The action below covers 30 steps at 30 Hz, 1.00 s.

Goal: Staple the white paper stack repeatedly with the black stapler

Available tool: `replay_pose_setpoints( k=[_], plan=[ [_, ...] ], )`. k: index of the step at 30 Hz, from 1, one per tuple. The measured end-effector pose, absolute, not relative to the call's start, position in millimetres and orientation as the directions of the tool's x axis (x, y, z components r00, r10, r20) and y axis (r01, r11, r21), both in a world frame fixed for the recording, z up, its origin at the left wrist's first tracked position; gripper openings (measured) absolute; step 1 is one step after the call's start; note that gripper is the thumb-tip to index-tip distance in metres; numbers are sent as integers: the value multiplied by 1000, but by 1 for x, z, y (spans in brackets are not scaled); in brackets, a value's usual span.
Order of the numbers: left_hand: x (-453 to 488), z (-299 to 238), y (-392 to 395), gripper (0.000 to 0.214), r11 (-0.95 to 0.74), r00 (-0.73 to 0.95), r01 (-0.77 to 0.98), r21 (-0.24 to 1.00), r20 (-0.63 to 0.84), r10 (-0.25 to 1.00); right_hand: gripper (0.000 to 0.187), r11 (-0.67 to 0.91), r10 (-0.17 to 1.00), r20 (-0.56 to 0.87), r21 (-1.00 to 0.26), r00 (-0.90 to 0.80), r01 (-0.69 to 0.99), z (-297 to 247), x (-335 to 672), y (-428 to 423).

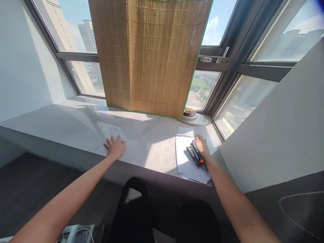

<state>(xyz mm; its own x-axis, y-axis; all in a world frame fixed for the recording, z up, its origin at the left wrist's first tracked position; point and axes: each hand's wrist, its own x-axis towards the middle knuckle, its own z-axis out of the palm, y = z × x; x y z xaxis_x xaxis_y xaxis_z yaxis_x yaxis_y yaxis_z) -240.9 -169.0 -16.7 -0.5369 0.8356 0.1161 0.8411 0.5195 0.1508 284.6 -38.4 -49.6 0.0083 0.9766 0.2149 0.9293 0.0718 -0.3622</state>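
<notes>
From the head view, both arms reach out to a pale stone sill under the window. The left hand lies flat and released, fingers spread, on what looks like a faint sheet that is hard to tell from the stone. The right hand rests at the sill's right end on a stack of white papers, fingers stretched forward, its thumb side against a black stapler with an orange tab; whether the thumb closes on it cannot be told. The stapler lies on the papers, angled toward the person. A bamboo blind hangs behind, with stacked plates in the corner beside it. The work seems to be at the point of taking hold of the stapler; a lift would call for a firm clasp round its body while the papers stay squared beneath.
</notes>
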Motion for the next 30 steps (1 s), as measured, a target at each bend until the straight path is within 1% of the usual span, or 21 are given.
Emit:
replay_pose_setpoints(
  k=[3, 6, 10, 13, 16, 18, 20, 24, 26, 30],
  plan=[
    [-242, -21, -169, 66, 515, -532, 845, 146, 123, 838, 46, 138, 971, 231, -323, -64, 936, -47, 247, -33],
    [-241, -20, -170, 65, 516, -533, 843, 148, 114, 838, 48, 238, 952, 263, -303, -159, 923, -46, 181, -29],
    [-238, -16, -172, 63, 522, -539, 840, 148, 113, 835, 55, 323, 935, 262, -341, -241, 883, -41, 73, -25],
    [-236, -15, -173, 62, 526, -543, 837, 149, 117, 831, 59, 311, 950, 155, -400, -271, 862, -33, 5, -26],
    [-237, -16, -173, 62, 522, -540, 839, 154, 129, 831, 61, 382, 924, 182, -440, -336, 813, -29, -35, -31],
    [-238, -17, -172, 62, 519, -539, 840, 158, 137, 831, 63, 408, 913, 213, -457, -348, 790, -28, -45, -36],
    [-240, -18, -172, 63, 517, -538, 840, 162, 130, 833, 66, 382, 924, 200, -460, -326, 802, -29, -46, -38],
    [-242, -19, -171, 66, 523, -543, 835, 171, 109, 832, 68, 297, 955, 113, -396, -275, 869, -32, -34, -36],
    [-243, -19, -169, 65, 526, -547, 833, 170, 114, 830, 67, 263, 965, 91, -365, -248, 893, -32, -23, -36],
    [-241, -18, -169, 64, 519, -542, 837, 177, 124, 831, 65, 224, 973, 129, -342, -191, 912, -33, 18, -39]
  ],
)
